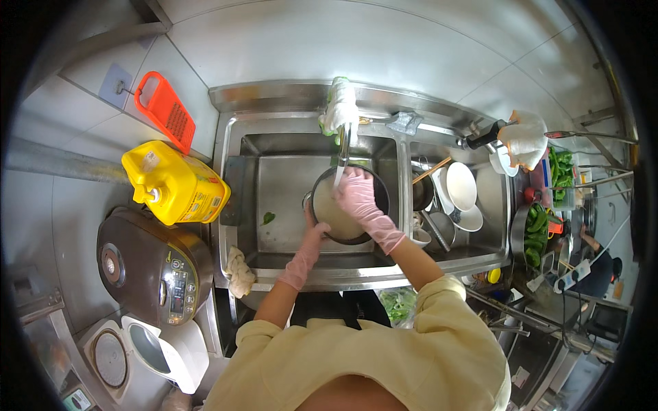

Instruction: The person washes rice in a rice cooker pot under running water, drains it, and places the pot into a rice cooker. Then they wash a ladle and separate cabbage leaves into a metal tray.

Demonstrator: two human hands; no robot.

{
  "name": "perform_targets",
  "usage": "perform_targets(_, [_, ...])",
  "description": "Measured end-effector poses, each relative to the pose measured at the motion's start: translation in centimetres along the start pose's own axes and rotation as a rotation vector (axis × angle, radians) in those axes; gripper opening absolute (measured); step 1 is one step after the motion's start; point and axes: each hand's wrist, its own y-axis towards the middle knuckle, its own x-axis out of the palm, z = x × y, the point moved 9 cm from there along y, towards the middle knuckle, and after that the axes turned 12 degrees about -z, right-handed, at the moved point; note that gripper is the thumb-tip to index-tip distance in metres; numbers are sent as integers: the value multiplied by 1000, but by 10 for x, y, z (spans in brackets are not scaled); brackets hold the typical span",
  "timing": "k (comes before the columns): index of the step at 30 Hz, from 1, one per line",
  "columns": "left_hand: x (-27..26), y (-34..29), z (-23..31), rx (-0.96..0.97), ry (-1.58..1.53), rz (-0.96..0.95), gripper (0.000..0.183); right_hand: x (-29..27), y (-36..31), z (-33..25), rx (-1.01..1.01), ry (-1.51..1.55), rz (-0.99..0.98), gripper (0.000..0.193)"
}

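A round dark-rimmed pot [384,200] stands in the left basin of the steel sink [274,179], with cloudy whitish contents. My left hand [314,229], in a thin pink glove, grips the pot's left rim. Over the pot's right side reaches my right hand [358,195], gloved the same way, its fingers bent down inside; their tips are hidden, and I cannot make out whether they hold anything. The faucet [345,140], wrapped in white cloth [340,103], points into the pot beside my right hand. A green leaf [268,218] lies on the basin floor.
The right basin holds white bowls [461,186] and other dishes. To the left are a yellow jug [177,183], an orange grater [166,113] on the wall and a dark rice cooker [154,267]. A crumpled rag [240,272] sits on the sink's front-left corner. Green peppers [535,236] are farther right.
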Motion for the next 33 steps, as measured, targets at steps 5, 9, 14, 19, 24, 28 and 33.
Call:
perform_targets(5, [16,-1,-8,-18,-71,16,94,64,-11,24,263,312,-495,47])
perform_targets(9, [10,4,-13,-62,-97,38,93,64,-47,6,-1,222,-633,52])
perform_targets(14, [7,7,0,28,-54,21,94,69,-16,37,192,405,-628,42])
perform_targets(19, [7,6,3,13,-108,12,92,77,-33,7,-55,262,-650,41])
perform_targets(24, [8,6,-2,19,-82,36,88,81,-8,13,54,281,-644,34])
perform_targets(28, [-1,8,-4,23,-109,37,87,75,-28,-10,-160,213,-733,33])
perform_targets(33, [-3,5,-1,20,-65,18,80,15,-2,-17,-566,-12,-309,36])
